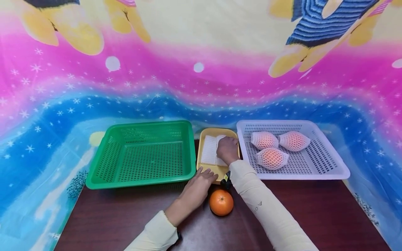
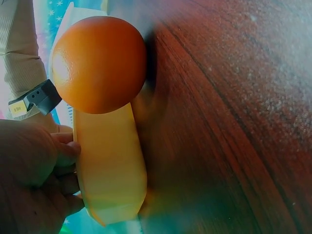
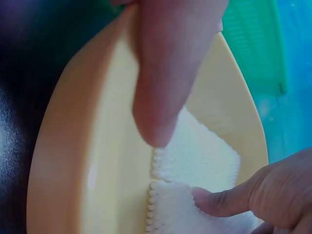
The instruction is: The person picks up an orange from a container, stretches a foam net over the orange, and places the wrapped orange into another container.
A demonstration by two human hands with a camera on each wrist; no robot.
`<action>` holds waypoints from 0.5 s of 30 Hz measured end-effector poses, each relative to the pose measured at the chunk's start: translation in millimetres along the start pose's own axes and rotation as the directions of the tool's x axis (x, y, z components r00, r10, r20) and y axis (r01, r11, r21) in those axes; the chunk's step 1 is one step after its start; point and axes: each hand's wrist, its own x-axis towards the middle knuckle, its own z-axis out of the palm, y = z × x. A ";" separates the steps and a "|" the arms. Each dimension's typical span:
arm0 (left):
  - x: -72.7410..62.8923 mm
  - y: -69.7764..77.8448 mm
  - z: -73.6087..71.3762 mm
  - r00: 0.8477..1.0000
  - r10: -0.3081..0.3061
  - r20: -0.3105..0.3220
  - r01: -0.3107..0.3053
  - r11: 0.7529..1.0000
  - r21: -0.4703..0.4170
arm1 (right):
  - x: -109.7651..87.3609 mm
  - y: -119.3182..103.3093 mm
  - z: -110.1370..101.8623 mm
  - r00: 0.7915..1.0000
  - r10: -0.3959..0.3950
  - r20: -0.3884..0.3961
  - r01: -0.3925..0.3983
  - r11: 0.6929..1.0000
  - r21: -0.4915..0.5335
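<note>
In the head view a yellow tray (image 1: pixel 205 168) lies between two baskets, with white foam net sleeves (image 1: pixel 208 150) in two side-by-side piles. My right hand (image 1: pixel 227 149) bends over the right pile. There its thumb (image 3: pixel 214 201) presses on a foam net sleeve (image 3: pixel 178 207), with the other fingers mostly hidden. My left hand (image 1: pixel 199 186) rests on the tray's near left rim, fingers fairly straight; one of them reaches over the tray in the right wrist view. An orange (image 1: pixel 221 202) without a net sits on the table just in front of the tray.
To the left stands a green basket (image 1: pixel 94 177) with nothing in it. A pale lilac basket (image 1: pixel 326 174) on the right holds three net-wrapped fruits (image 1: pixel 272 158). Both sit on a dark wooden table (image 1: pixel 125 216), backed by a patterned cloth (image 1: pixel 194 94).
</note>
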 end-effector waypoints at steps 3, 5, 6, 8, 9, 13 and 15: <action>0.3 0.5 -0.3 1.000 0.007 0.004 -0.007 1.000 0.009 | -2.2 1.2 -0.4 0.999 0.004 -0.041 -0.001 0.997 0.075; 0.3 0.5 -0.2 1.000 0.008 0.005 -0.008 1.000 0.012 | -2.8 2.2 -0.7 0.998 0.012 -0.063 -0.004 0.991 0.136; 0.3 0.4 -0.1 1.000 0.009 0.003 -0.009 1.000 0.012 | -2.9 2.7 -1.0 0.997 0.021 -0.068 -0.010 0.986 0.169; 0.1 0.1 0.3 1.000 0.008 -0.002 -0.008 1.000 0.009 | -2.5 4.0 -2.5 0.997 0.033 -0.069 -0.018 0.977 0.210; -0.1 0.0 0.3 1.000 0.008 -0.005 -0.008 1.000 0.010 | -2.1 4.9 -3.3 0.997 0.033 -0.067 -0.018 0.976 0.216; -1.0 -0.3 1.3 1.000 0.009 -0.021 -0.008 1.000 0.005 | -1.9 7.7 -7.1 0.998 0.032 -0.046 -0.020 0.970 0.243; -1.5 -0.3 2.1 1.000 0.007 -0.025 -0.007 1.000 0.002 | -2.5 9.2 -8.9 0.999 0.029 -0.039 -0.017 0.961 0.275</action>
